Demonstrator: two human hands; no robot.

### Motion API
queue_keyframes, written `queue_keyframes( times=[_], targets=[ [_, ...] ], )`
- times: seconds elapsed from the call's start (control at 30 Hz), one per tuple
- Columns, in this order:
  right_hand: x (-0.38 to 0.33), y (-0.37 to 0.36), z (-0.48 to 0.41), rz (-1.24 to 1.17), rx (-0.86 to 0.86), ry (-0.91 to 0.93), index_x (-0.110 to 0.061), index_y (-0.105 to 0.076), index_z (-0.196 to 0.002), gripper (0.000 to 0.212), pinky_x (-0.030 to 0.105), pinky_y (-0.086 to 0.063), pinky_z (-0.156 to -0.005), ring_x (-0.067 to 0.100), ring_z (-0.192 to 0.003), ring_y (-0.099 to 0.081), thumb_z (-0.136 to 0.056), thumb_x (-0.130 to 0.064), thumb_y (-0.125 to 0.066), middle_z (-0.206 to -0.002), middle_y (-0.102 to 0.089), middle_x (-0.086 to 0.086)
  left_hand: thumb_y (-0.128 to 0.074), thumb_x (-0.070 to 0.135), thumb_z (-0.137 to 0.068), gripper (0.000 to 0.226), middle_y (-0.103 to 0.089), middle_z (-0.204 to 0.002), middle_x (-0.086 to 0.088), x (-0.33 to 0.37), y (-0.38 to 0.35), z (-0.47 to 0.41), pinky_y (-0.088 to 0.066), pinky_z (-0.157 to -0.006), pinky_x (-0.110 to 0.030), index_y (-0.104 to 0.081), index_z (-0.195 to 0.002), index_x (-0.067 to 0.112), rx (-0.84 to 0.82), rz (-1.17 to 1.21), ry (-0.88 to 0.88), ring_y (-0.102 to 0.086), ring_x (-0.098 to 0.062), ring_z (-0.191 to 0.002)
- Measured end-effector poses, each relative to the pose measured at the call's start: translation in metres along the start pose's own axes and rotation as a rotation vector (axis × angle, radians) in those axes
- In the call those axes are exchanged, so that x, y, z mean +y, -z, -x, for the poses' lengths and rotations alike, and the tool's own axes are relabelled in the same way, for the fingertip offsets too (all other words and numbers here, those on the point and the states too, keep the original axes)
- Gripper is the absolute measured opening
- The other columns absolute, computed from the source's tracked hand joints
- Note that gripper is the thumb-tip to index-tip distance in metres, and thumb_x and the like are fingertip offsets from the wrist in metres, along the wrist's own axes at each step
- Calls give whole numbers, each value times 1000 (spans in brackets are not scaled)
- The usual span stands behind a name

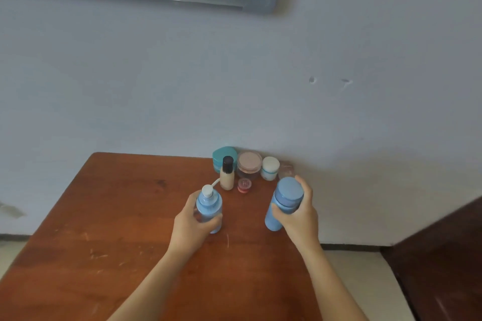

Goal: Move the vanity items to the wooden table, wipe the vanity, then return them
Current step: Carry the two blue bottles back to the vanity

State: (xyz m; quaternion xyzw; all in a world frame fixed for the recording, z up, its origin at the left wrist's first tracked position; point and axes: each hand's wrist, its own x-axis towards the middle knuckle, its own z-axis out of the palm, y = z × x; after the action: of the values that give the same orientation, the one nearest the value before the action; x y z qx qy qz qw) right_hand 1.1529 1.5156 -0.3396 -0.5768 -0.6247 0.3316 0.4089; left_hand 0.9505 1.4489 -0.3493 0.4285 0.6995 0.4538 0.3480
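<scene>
Vanity items are sitting on the wooden table (pixel 104 242) right now, at least a bunch of them. Just past the fingertips, bunched up against the wall, there's a teal jar (pixel 221 155), a little foundation bottle (pixel 227 177) with a black cap, a pink-lidded jar (pixel 249 161), a white jar (pixel 270 168), a small clear jar (pixel 286 169) and a tiny red pot (pixel 244 185). The left hand (pixel 194 221) is wrapping its fingers around a blue pump bottle (pixel 208 203), and the right hand (pixel 300 212) is gripping a taller blue capped bottle (pixel 285 198), which is tilting a bit. Both bottles are low over the tabletop, one in each hand, with the cluster between and beyond them. Honestly I can't tell if they're going down or coming up. My guess is the moving-over part is nearly done, since most stuff is parked here already. The vanity isn't showing at all, so no clue whether it's been wiped; the wiping and the return trip are probably what's left.
</scene>
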Motion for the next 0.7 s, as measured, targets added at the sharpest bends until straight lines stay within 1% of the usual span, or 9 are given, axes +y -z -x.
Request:
queue_keyframes(
  times=[0.1,0.23,0.3,0.33,0.4,0.53,0.57,0.63,0.7],
  targets=[
    [-5,1,18,-22,37,-35,-30,-36,-126,74,22,-38,-83,8,-101,-46,-69,-6,-76,-114,-46,-13,-72,12,-75,56,-54,-102,11,-1,4,2,-42,-75,-22,-41,-115,34,-46,7,-38,-55,-12,-92],
    [-8,3,46,-81,113,-115,-44,-31,-112,73,26,-41,-84,12,-102,-48,-68,-8,-77,-112,-47,-13,-73,10,-75,58,-55,-104,10,-4,12,2,-41,-74,-18,-44,-122,27,-171,16,-67,-55,-4,-87],
    [-12,2,62,-95,191,-147,-45,-34,-109,70,29,-44,-86,11,-101,-48,-63,-15,-76,-109,-46,-22,-72,10,-75,57,-54,-107,8,-6,17,0,-41,-75,-17,-44,-121,27,-247,19,-92,-53,-7,-91],
    [-14,0,71,-92,246,-158,-44,-34,-110,70,31,-45,-87,11,-102,-48,-62,-15,-77,-109,-44,-26,-72,10,-75,57,-53,-108,8,-6,21,0,-42,-78,-17,-43,-120,28,-285,19,-104,-51,-8,-95],
    [-18,-4,94,-62,365,-186,-37,-33,-116,73,33,-45,-91,11,-106,-46,-67,-6,-78,-111,-44,-22,-73,9,-74,60,-51,-110,8,-7,28,0,-42,-86,-23,-42,-122,28,-360,9,-121,-48,-11,-102],
    [-34,-17,158,-15,564,-295,-35,-31,-120,75,26,-41,-86,10,-108,-46,-70,-3,-75,-118,-44,-14,-74,8,-73,62,-53,-114,6,-16,48,9,-44,-91,-29,-45,-125,24,-541,5,-137,-51,-14,-105],
    [-39,-21,178,9,623,-322,-35,-31,-120,75,26,-41,-85,11,-106,-46,-70,-2,-76,-119,-45,-11,-74,7,-73,60,-55,-114,5,-18,51,13,-46,-89,-26,-46,-123,24,-584,9,-154,-52,-15,-104],
    [-50,-27,219,64,716,-365,-28,-34,-124,76,27,-41,-84,13,-105,-47,-68,-2,-78,-120,-44,-8,-72,4,-73,58,-56,-113,3,-20,52,25,-46,-76,-12,-48,-123,21,-667,31,-178,-54,-13,-97],
    [-60,-30,263,97,794,-422,-21,-36,-127,79,28,-41,-83,14,-104,-46,-63,-10,-81,-122,-43,-6,-71,3,-74,58,-54,-111,6,-18,51,45,-43,-71,-7,-47,-125,20,-781,30,-194,-52,-11,-96]
  ],
)
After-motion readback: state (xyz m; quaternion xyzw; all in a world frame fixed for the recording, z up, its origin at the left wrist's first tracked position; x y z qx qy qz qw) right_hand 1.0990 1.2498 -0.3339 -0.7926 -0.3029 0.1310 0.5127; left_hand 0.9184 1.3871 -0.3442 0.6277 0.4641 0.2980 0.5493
